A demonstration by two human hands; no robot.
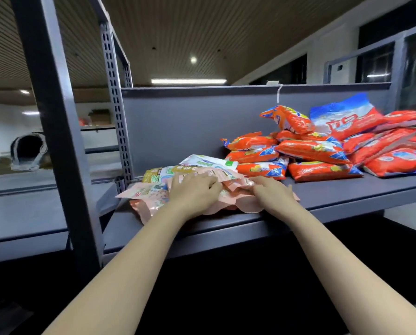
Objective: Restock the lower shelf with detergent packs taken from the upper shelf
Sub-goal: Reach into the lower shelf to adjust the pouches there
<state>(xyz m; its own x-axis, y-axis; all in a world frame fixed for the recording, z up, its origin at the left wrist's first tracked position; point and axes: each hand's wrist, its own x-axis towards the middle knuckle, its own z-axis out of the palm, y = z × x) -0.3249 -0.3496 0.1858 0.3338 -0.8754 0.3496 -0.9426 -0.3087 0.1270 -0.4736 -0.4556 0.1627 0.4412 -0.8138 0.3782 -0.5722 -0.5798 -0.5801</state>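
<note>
Left hand: the left hand point(192, 189) lay at about 6 o'clock of the shelf scene, fingers curled onto the top pink detergent pack point(228, 189), gripping its crumpled upper edge.
Right hand: the right hand point(272, 189) sat just beside it, toward 3 o'clock, fingers bent over the same pack's right end and pinching the film.
Pink packs: a loose heap of pink pouches point(149, 194) rested on the front lip of the upper shelf point(347, 189), one corner hanging past the edge at 7 o'clock.
Pale packs: gold-and-white pouches point(168, 171) lay directly behind the pink heap, at 11 o'clock from the hands.
Orange bags: a stack of orange detergent bags point(308, 151) was piled at 2 o'clock, well apart from the hands, with a blue-and-red bag point(344, 117) leaning on top.
Rack: a grey upright post point(57, 117) stood at 9 o'clock; the grey back panel point(190, 122) closed the far side.
Progress: the lower shelf was out of view, so what had been restocked could not be told; judging by the full upper shelf, most of the transfer seemingly remained, and this pack was only being picked up.
</note>
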